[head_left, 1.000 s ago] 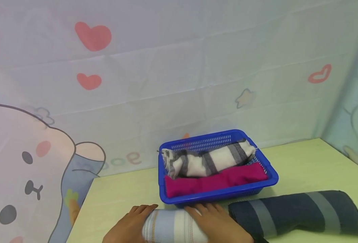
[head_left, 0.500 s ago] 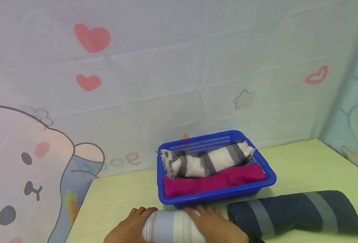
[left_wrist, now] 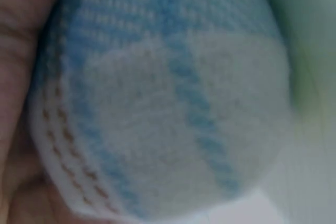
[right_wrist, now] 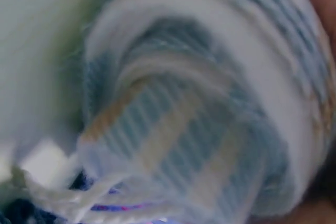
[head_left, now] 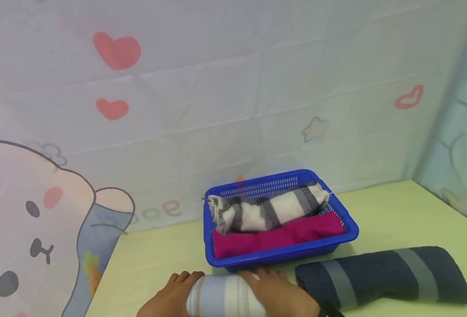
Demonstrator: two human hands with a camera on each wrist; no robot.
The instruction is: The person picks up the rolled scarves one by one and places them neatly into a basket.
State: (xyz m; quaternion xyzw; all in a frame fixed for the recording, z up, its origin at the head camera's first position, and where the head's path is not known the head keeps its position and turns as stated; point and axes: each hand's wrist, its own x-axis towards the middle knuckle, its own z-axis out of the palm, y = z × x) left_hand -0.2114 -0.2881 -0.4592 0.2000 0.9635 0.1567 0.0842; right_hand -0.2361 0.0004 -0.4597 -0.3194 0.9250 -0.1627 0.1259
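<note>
In the head view, a rolled plaid scarf in light blue, cream and tan lies at the bottom centre, in front of the basket. My left hand grips its left end. Around its right end is my right hand, thumb over the top. Seen from the left wrist, the scarf shows a rounded blue-and-white end with brown stitching, against the palm and fingers. The right wrist view looks into the coiled end of the scarf, where white fringe strands hang out. The lower part of the roll is cut off in the head view.
A blue plastic basket stands behind the hands, holding a grey-and-white striped roll and a magenta roll. Right of my right hand lies a navy roll with grey stripes. A printed cloth backdrop hangs behind the pale yellow table.
The head view has turned slightly, so the basket and navy roll sit a little further left in it. Both hands keep their grip on the plaid scarf.
</note>
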